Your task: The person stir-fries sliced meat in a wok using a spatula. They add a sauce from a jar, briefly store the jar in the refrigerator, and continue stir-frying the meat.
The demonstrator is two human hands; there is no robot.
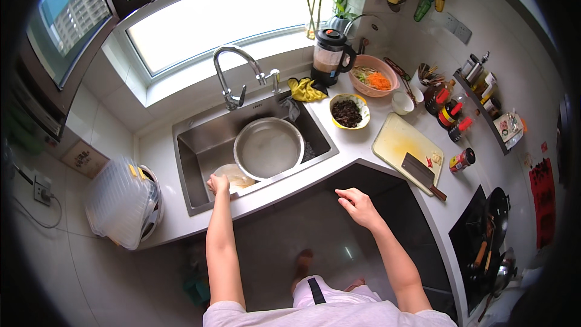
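My left hand (219,184) grips the rim of a translucent bowl (236,177) that holds something pale, low in the steel sink (195,206). Beside that bowl stands a large round metal basin (269,147) with liquid in it, partly overlapping it. My right hand (356,205) hangs in front of the counter with its fingers loosely bent and nothing in them. The chrome faucet (236,54) rises behind the basin. A grey cloth (290,108) lies at the sink's back right corner, and a yellow cloth or glove (307,90) rests just behind it.
Right of the sink are a bowl of dark food (347,111), a blender (331,56), a pink basket of cut vegetables (374,77) and a cutting board (395,138) bearing a cleaver (420,172). Bottles stand by the wall. Clear plastic lids (120,204) stand at left; a wok (498,213) is far right.
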